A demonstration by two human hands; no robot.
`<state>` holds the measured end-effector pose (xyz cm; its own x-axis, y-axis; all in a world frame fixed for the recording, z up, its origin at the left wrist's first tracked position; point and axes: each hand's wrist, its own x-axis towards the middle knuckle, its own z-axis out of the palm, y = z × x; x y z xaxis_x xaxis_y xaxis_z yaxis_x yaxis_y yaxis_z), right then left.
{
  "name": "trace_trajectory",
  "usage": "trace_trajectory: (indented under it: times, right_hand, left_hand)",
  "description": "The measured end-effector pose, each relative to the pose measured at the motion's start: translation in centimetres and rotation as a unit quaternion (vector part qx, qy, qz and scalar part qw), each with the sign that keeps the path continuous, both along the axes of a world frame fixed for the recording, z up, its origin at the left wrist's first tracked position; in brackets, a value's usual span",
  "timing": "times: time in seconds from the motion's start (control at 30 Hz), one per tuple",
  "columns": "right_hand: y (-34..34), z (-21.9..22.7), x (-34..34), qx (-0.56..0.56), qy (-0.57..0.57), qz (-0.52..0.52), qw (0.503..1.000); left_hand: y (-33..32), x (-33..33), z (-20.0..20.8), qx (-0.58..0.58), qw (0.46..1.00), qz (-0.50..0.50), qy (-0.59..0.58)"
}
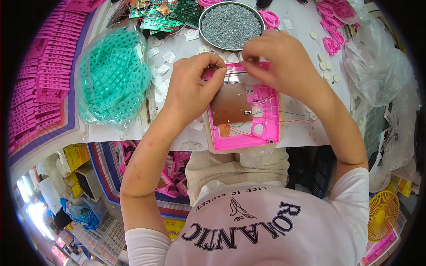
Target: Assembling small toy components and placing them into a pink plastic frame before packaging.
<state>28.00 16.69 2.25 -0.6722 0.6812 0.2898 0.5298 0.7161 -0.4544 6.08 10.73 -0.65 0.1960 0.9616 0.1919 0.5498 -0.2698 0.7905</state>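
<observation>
A pink plastic casing [267, 138] lies open on the table edge in front of me, with a brown circuit board [230, 103] and thin wires inside it. Over the casing's upper left corner, my left hand [194, 83] is closed in a pinch of thumb and forefinger. My right hand [280, 60], slightly blurred, hovers above the upper right part of the casing, close to a round tray of small metal screws [230, 26]. Its fingers are curled together. What either hand pinches, if anything, is too small or hidden.
Green circuit boards [171, 17] lie at the far left, above a clear bag of teal keypads [116, 75]. Stacked pink parts [55, 66] fill the left side. White discs [326, 66] and paper scraps are scattered about. Plastic bags [377, 66] bulge at the right, above a yellow fan [383, 216].
</observation>
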Motion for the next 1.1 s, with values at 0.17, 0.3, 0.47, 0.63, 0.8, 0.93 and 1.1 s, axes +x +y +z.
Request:
trace_trajectory:
  times: [0.17,0.3,0.47,0.63,0.8,0.93,1.1]
  right_hand:
    - [-2.6,0.3,-0.1,0.14,-0.231,0.096,0.958]
    - [-4.4,1.4,0.1,0.075,-0.193,0.188,0.96]
    - [-6.0,0.2,1.9,0.074,-0.147,0.143,0.976]
    - [-7.1,-1.1,2.6,0.068,-0.092,0.072,0.991]
    - [-8.1,-1.4,2.6,0.059,-0.055,0.002,0.997]
    - [-8.5,-1.4,2.4,0.053,-0.045,-0.055,0.996]
    - [-8.1,-0.7,1.9,0.016,-0.063,-0.06,0.996]
  left_hand:
    - [0.4,0.6,0.5,0.145,0.975,-0.068,0.157]
    - [1.1,1.1,0.8,0.151,0.968,-0.118,0.162]
    - [1.6,1.6,1.1,0.123,0.964,-0.177,0.153]
    - [1.8,2.2,0.7,0.137,0.942,-0.233,0.198]
    - [1.9,3.6,2.0,0.172,0.875,-0.28,0.356]
    - [1.9,5.6,3.0,0.165,0.836,-0.32,0.413]
    - [2.3,5.6,3.1,0.031,0.89,-0.256,0.377]
